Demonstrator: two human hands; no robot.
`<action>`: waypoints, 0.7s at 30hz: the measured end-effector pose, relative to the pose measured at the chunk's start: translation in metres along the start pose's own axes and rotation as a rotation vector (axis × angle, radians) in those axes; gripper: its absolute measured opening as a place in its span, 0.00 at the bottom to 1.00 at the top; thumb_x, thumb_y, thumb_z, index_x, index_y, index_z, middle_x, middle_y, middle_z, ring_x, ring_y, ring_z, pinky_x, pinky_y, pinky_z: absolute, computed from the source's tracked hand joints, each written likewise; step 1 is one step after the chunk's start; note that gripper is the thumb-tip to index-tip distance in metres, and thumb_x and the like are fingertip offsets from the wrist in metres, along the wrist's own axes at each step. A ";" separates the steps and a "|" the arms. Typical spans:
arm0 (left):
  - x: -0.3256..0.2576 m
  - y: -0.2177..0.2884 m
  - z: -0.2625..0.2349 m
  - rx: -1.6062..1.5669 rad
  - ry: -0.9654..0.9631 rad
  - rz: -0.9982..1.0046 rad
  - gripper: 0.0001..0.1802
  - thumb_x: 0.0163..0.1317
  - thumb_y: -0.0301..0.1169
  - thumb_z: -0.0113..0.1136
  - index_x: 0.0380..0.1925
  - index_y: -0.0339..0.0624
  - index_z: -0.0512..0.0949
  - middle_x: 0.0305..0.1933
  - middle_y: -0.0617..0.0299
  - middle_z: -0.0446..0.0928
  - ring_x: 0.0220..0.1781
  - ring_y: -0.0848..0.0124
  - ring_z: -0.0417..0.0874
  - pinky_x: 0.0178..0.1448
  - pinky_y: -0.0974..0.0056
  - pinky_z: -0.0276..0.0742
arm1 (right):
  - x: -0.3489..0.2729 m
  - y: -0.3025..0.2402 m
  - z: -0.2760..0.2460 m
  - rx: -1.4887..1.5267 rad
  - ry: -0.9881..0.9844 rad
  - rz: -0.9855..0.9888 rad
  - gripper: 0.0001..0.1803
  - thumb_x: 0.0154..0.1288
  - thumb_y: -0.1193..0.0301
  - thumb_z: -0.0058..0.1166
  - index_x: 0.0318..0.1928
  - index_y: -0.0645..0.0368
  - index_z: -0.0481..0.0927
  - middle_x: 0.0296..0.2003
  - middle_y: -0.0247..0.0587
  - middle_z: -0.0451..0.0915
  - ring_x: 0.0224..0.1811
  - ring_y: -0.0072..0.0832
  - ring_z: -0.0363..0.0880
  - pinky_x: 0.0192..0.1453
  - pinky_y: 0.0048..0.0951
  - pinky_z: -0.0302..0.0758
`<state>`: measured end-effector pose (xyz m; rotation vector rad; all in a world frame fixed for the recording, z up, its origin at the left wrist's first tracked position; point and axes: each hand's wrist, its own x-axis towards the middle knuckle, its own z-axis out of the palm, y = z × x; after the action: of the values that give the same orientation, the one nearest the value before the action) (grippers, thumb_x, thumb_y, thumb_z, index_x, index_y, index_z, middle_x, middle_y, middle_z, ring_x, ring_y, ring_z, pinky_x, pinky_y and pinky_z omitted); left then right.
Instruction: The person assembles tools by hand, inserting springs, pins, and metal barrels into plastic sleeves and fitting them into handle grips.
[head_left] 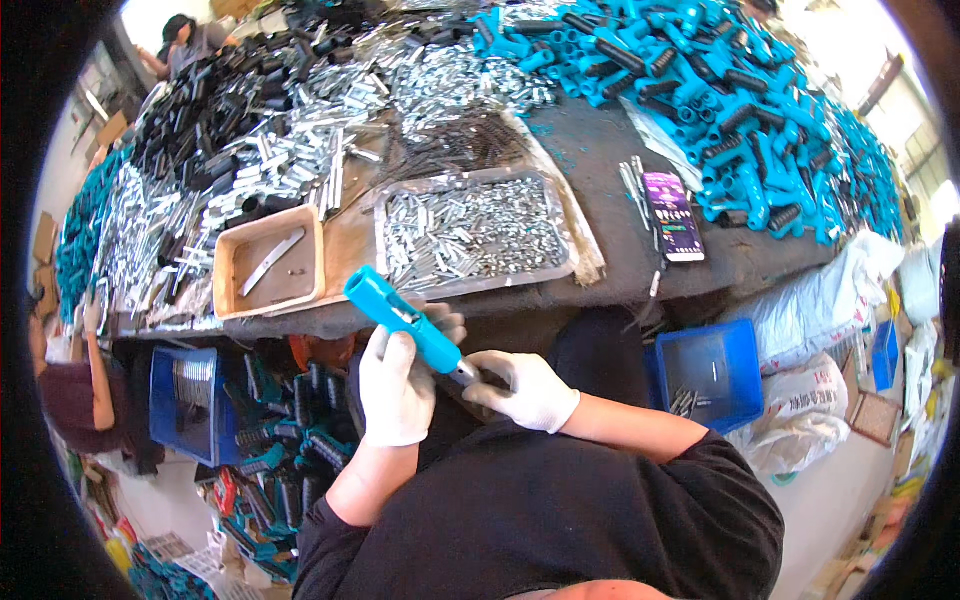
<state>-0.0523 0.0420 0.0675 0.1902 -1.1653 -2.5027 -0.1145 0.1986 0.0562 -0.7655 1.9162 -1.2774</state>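
My left hand [396, 390], in a white glove, is closed around a teal plastic tool handle [434, 345] with an open round end pointing up and left. A slot shows along the handle's upper side. My right hand [528, 391], gloved too, pinches a short metal piece [464, 373] at the handle's lower right end; whether it is fixed in the handle I cannot tell. Just beyond my hands, on the bench, sits a clear plastic tray [572, 243] filled with small metal parts. Left of it stands a tan tray [320, 262] with a flat metal strip [272, 262] in it.
Teal handles [745, 130] are heaped at the right, metal and black parts [290, 125] at the left. A phone [673, 215] lies on the bench beside thin rods. Blue bins [742, 372] [182, 440] stand below both sides. Other people [90, 385] are at the left and back.
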 end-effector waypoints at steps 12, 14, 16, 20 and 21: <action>0.045 0.022 -0.062 0.130 0.151 -0.009 0.25 0.67 0.50 0.49 0.47 0.37 0.67 0.29 0.58 0.72 0.19 0.71 0.71 0.23 0.67 0.69 | 0.174 -0.085 -0.121 -0.859 -0.036 -0.284 0.18 0.62 0.57 0.52 0.44 0.55 0.82 0.42 0.48 0.82 0.45 0.43 0.80 0.51 0.36 0.75; 0.056 0.031 -0.070 0.137 0.171 0.008 0.24 0.68 0.49 0.49 0.47 0.37 0.67 0.30 0.58 0.72 0.19 0.71 0.71 0.24 0.68 0.69 | 0.234 -0.106 -0.150 -1.009 0.136 -0.254 0.16 0.61 0.59 0.51 0.42 0.54 0.83 0.43 0.47 0.81 0.46 0.43 0.80 0.53 0.37 0.74; 0.067 0.036 -0.075 0.202 0.150 -0.017 0.21 0.68 0.46 0.48 0.46 0.36 0.67 0.30 0.58 0.72 0.20 0.71 0.72 0.24 0.68 0.69 | 0.294 -0.105 -0.180 -1.248 0.229 -0.236 0.15 0.61 0.61 0.50 0.42 0.52 0.83 0.44 0.48 0.81 0.46 0.44 0.80 0.53 0.38 0.75; 0.080 0.038 -0.088 0.230 0.039 -0.104 0.19 0.66 0.41 0.49 0.45 0.35 0.67 0.33 0.57 0.73 0.24 0.72 0.73 0.29 0.69 0.70 | 0.378 -0.108 -0.212 -1.537 0.263 -0.092 0.15 0.60 0.64 0.47 0.43 0.52 0.82 0.46 0.54 0.79 0.50 0.46 0.78 0.56 0.40 0.73; 0.083 0.037 -0.093 0.268 0.003 -0.157 0.20 0.66 0.42 0.50 0.45 0.35 0.67 0.32 0.57 0.73 0.25 0.73 0.73 0.31 0.69 0.70 | 0.396 -0.102 -0.228 -1.597 0.310 -0.102 0.15 0.62 0.65 0.46 0.45 0.52 0.81 0.50 0.54 0.76 0.53 0.45 0.76 0.59 0.40 0.71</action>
<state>-0.0932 -0.0778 0.0378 0.3687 -1.5378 -2.4660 -0.5196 -0.0267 0.1240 -1.3985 2.9934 0.4427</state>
